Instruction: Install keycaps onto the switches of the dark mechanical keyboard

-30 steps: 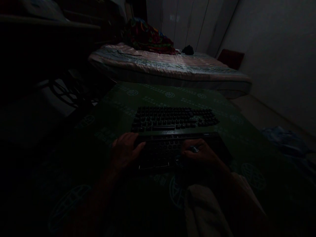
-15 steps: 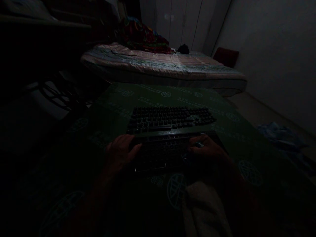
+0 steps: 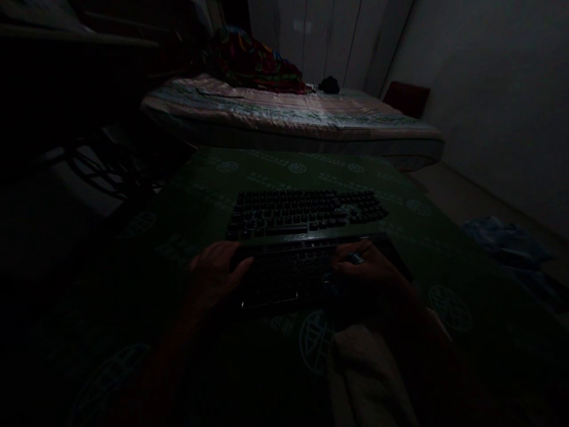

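The near keyboard (image 3: 293, 276) lies flat on the green patterned counter (image 3: 427, 231), just before a second keyboard (image 3: 306, 212), long axis left to right, keys up. It is best kept level, gripped evenly at both ends. The left hand (image 3: 216, 276) and right hand (image 3: 367, 276) rest on its ends; how tightly the fingers close is lost in the dark.

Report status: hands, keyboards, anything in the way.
Left hand on near keyboard left edge, right hand on its right side. Second keyboard right behind. Pale cloth near right wrist.
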The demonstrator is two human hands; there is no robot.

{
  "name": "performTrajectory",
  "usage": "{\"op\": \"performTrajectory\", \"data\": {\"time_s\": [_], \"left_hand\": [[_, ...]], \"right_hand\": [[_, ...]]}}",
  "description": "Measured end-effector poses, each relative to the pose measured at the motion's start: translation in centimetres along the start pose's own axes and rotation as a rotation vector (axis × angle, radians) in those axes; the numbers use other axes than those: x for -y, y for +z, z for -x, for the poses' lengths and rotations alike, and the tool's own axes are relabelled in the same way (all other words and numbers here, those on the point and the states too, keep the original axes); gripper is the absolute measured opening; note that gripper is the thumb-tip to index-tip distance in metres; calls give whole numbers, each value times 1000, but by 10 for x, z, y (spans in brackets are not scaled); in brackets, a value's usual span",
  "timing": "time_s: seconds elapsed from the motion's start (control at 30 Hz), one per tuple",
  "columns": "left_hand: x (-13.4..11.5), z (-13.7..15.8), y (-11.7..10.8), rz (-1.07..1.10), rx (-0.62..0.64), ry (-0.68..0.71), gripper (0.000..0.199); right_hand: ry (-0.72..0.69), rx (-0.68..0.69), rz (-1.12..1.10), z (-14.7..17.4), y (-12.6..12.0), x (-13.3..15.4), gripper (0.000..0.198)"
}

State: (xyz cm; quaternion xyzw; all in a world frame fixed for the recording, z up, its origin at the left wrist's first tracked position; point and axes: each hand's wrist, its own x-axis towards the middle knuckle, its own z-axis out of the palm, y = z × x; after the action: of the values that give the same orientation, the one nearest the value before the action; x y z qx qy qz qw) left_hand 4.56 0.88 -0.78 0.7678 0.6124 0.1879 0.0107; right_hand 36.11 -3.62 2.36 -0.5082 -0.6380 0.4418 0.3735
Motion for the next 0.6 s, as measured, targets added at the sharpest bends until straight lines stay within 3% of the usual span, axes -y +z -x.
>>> {"op": "performTrajectory", "data": {"time_s": [0.23,0.37,0.5,0.6], "left_hand": [[1,0,1,9,-9,1,43],[0,0,0,20,-12,13,46],[1,-1,0,15,6,5,45],[2,-1,1,16,15,14,43]], "right_hand": [[-15,-109,75,-2,-2,-6,11],[-39,1,47,-3,2,-4,12],[-82,-59,87,-4,5,0,11],[-76,5,76,-4,5,0,13]]}}
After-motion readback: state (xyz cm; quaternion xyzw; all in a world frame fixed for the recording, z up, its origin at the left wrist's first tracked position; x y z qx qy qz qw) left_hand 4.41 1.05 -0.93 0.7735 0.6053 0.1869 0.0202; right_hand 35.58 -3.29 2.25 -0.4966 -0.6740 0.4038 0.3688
